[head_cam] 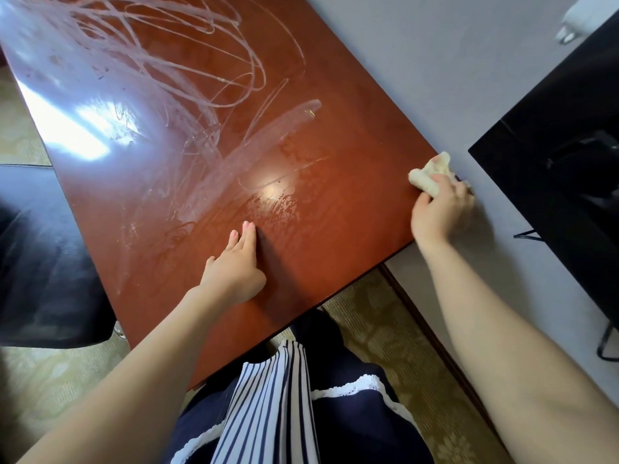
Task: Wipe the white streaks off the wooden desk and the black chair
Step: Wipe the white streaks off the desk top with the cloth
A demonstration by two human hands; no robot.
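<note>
At the desk's edge toward three o'clock, the right hand [438,209] has its fingers [422,204] clamped on a wadded pale cloth [430,174], pressing it onto the corner of the wooden desk [335,229] just beside the grey wall [418,61]. The left hand [234,266] lies flat near the middle of the frame, fingers together and stretched toward twelve o'clock, gripping nothing, seemingly bracing the top.

The desk step looks to be in hand and well short of finished. A damp, mottled patch around the bright reflection, between the two hands, reads as freshly wiped wood, while the white streaks [187,72] loop thickly across the far half, from ten to twelve o'clock, with a broader smear running down toward the centre. The next move calls for sweeping the cloth from the three o'clock corner back across the top toward eleven o'clock, leaning further in, with firm overlapping strokes; the left hand sits on that path and would have to lift or shift.

At nine o'clock the black chair [43,262] is tucked against the desk's side. Faint pale marks seem to show on its seat, though glare makes that hard to confirm; it appears untouched so far. At three to four o'clock a dark glossy panel [552,155] on a thin stand crowds the right elbow, and the wall limits any swing past the corner. Patterned flooring [375,333] shows below the desk.
</note>
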